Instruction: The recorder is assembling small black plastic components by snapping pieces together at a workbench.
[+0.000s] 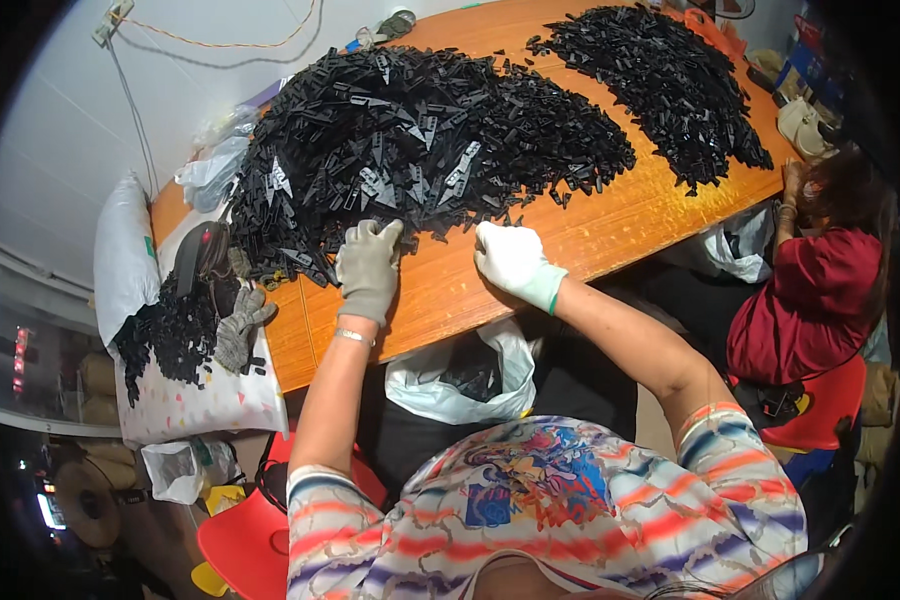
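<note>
Beyond the gloved fingers point(374, 232), the orange-brown desk point(610, 228) is heaped with black pieces point(410, 145); a second heap point(662, 92) is spread farther right.

From my station I note a white wall point(45, 120) at upper left; a small pale box point(108, 24) sits on it, a twisted orange-and-white wire point(210, 44) and a grey cable point(130, 95) running from it; orange-brown wooden table point(610, 225), yellowish glare towards its right; one red chair point(245, 545) lower left, a second red chair point(832, 408) right; I log red lights point(19, 360) far left; lower-left corner too dark to read.
</note>
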Available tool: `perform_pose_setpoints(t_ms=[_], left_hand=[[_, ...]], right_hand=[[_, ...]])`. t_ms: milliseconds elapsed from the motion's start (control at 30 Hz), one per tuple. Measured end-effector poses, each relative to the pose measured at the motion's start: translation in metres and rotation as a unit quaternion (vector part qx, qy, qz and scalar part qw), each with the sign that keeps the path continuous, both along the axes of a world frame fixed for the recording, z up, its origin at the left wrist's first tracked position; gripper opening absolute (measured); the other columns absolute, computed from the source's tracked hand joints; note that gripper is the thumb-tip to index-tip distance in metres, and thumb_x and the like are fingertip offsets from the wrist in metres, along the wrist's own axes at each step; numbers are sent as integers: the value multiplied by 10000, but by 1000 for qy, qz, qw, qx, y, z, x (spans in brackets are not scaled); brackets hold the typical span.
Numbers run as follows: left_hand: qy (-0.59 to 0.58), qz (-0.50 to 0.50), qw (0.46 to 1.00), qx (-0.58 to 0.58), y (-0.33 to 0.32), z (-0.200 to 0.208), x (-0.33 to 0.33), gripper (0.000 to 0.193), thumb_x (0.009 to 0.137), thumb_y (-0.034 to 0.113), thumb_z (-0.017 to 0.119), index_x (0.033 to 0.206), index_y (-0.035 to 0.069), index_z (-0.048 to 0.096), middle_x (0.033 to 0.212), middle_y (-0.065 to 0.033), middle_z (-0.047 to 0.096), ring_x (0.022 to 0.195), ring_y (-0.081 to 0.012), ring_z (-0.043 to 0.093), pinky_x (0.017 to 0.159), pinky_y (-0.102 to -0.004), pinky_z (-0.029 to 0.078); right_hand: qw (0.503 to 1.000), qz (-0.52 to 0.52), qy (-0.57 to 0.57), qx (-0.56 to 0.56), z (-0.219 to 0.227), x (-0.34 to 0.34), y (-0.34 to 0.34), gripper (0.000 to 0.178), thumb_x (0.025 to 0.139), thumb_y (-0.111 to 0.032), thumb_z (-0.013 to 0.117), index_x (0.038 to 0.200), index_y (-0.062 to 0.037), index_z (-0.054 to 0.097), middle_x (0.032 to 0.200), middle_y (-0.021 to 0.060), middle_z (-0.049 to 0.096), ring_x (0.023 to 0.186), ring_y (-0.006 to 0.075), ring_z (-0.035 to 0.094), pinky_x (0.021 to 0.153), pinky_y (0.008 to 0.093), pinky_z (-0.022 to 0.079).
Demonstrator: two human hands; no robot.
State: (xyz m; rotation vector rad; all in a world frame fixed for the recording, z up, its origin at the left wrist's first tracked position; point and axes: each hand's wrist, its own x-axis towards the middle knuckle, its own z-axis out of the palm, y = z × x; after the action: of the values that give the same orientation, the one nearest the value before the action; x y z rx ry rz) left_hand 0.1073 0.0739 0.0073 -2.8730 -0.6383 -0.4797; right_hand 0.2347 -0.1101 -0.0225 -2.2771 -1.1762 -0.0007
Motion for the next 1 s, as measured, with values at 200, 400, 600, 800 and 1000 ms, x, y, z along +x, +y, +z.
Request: perform_pose_setpoints(t_ms=[200,400,600,800,1000], left_hand=[[-68,-26,997,-4,8,-12,-1,240,770,177,716,1003,225,680,1034,-43,588,981,-271,573,788,-400,504],[-358,-42,776,-518,-7,-27,-30,181,898,59,594,1079,42,589,965,-70,643,915,-165,603,757,-260,493],[-438,15,346,-830,-58,-26,-51,288,1004,216,477,1231,40,488,1010,-114,582,845,-219,590,710,-343,506],[-358,-9,383,-852,-75,-21,-66,284,1015,241,463,1234,68,519,869,-12,538,686,-86,502,599,-204,447],[-385,-37,421,-820,-94,-14,-69,235,1020,218,468,1192,69,530,853,12,529,695,-29,491,566,-133,412]], right_hand=[[999,22,17,38,-4,-2,-20,150,834,-160,570,937,-59,611,794,194,655,721,384,646,676,461,513],[979,72,178,69,18,-7,-31,135,803,-165,592,834,-39,630,833,177,664,726,347,646,698,408,518],[893,34,442,83,27,-28,-26,119,815,-135,548,833,-30,602,783,102,631,622,152,597,588,307,495],[857,66,485,159,59,-61,-11,216,892,-165,541,1007,0,622,807,65,659,675,89,598,628,260,498],[878,58,424,213,55,-82,3,255,920,-185,592,1058,29,615,821,60,657,710,80,588,663,247,495]])
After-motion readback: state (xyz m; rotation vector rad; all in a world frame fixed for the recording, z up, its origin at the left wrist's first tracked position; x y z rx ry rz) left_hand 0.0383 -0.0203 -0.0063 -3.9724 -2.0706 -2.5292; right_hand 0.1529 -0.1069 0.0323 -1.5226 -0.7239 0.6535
